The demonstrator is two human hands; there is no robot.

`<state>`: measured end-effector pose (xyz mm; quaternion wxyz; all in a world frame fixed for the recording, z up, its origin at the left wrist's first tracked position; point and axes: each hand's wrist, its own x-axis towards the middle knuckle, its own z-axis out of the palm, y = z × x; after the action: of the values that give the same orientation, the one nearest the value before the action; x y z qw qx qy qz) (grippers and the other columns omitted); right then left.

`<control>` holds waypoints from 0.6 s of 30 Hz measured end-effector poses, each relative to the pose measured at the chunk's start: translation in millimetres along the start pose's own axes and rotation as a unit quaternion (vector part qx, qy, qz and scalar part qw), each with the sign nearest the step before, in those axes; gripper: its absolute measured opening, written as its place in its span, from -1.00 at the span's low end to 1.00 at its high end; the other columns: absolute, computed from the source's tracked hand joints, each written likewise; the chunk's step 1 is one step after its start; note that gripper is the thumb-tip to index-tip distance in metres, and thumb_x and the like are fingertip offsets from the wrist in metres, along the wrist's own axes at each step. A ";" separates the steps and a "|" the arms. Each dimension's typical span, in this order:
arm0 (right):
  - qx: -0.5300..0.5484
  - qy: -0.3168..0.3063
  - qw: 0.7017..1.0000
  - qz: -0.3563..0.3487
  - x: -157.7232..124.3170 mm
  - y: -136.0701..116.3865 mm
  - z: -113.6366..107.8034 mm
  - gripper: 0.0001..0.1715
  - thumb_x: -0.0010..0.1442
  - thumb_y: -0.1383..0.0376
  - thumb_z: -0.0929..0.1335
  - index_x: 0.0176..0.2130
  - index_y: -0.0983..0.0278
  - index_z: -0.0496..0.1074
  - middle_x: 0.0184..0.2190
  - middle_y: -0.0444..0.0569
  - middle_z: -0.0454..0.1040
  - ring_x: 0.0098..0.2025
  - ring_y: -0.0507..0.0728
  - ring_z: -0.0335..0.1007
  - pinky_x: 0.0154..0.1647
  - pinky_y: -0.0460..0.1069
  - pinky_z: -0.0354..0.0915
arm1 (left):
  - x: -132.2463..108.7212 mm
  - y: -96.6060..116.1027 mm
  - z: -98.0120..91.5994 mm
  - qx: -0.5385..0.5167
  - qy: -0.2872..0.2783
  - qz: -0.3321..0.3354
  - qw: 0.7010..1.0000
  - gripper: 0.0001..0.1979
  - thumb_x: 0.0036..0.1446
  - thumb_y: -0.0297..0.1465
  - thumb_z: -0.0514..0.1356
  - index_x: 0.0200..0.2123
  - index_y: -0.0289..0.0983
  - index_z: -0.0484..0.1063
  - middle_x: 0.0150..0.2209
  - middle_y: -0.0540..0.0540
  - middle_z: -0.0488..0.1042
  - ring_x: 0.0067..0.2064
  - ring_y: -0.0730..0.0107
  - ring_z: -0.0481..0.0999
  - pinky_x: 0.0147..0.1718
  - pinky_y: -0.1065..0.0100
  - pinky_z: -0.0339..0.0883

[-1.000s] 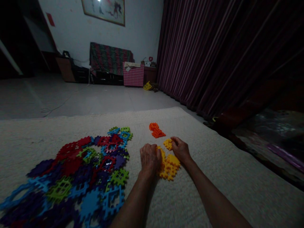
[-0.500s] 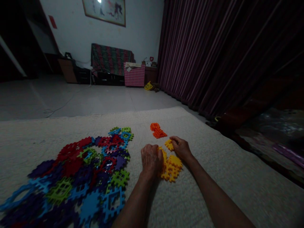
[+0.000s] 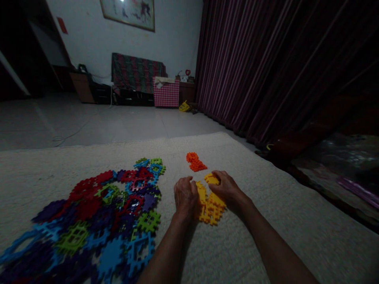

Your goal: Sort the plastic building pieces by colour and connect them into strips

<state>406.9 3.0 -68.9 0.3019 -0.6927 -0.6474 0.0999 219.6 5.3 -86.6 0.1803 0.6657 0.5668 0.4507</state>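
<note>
Yellow toothed plastic building pieces (image 3: 211,215) lie in a small overlapping heap between my two hands. My left hand (image 3: 185,197) is closed at the heap's left side, its thumb against the edge of a yellow piece (image 3: 201,192); its other fingertips are partly hidden. From the right, my right hand (image 3: 229,189) reaches over the heap and pinches another yellow piece (image 3: 211,178) at the far edge. Just beyond, a few orange pieces (image 3: 196,162) lie together, apart from the yellow ones.
A wide spread of mixed pieces (image 3: 112,213) in red, purple, blue and green covers the left of the pale quilted mat (image 3: 266,236). Tiled floor (image 3: 124,122) stretches behind it. Dark curtains (image 3: 237,59) hang at right, and a checked cloth (image 3: 166,94) covers furniture by the wall.
My right hand has come slightly nearer and now covers more of the yellow heap, its pinched piece turned to show more surface. My left hand stays at the heap's left side.
</note>
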 end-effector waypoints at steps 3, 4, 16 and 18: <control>0.009 -0.002 1.000 -0.016 2.1 -1.4 1.5 -0.43 -0.01 0.32 0.38 0.04 0.27 0.45 -0.04 0.09 0.46 -0.04 0.18 0.41 0.06 0.05 0.31 | 0.3 -0.4 -0.1 -0.005 0.004 -0.007 1.000 -0.71 0.17 -0.46 0.05 -0.14 -0.33 0.52 -0.19 -0.22 0.57 -0.10 0.18 0.53 0.02 0.16 0.33; 0.017 -0.003 1.000 -0.021 2.9 -0.9 2.0 -0.42 0.00 0.32 0.38 0.06 0.27 0.44 -0.02 0.10 0.46 -0.04 0.18 0.41 0.05 0.05 0.32 | 0.2 -0.6 0.0 -0.005 0.003 -0.009 1.000 -0.71 0.17 -0.45 0.05 -0.14 -0.32 0.52 -0.19 -0.22 0.57 -0.10 0.19 0.53 0.02 0.16 0.33; -0.048 -0.004 0.999 -0.023 9.9 -0.4 15.4 -0.43 -0.03 0.32 0.42 0.03 0.28 0.44 -0.05 0.08 0.47 -0.01 0.19 0.38 0.09 0.07 0.28 | 5.8 0.9 -4.0 -0.033 0.036 -0.041 0.998 -0.69 0.14 -0.45 0.02 -0.18 -0.30 0.54 -0.19 -0.19 0.57 -0.10 0.21 0.53 0.01 0.20 0.36; -0.038 0.008 0.999 -0.010 7.3 -0.4 13.4 -0.41 -0.05 0.30 0.43 0.03 0.28 0.44 -0.05 0.08 0.46 -0.03 0.18 0.38 0.08 0.06 0.29 | 5.7 0.5 -4.0 -0.035 0.034 -0.040 0.998 -0.69 0.14 -0.44 0.03 -0.17 -0.30 0.54 -0.18 -0.20 0.57 -0.10 0.21 0.53 0.01 0.21 0.36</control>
<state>400.6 13.9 -77.6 0.2814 -0.6980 -0.6550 0.0672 216.4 9.3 -81.9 0.2019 0.6197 0.5829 0.4852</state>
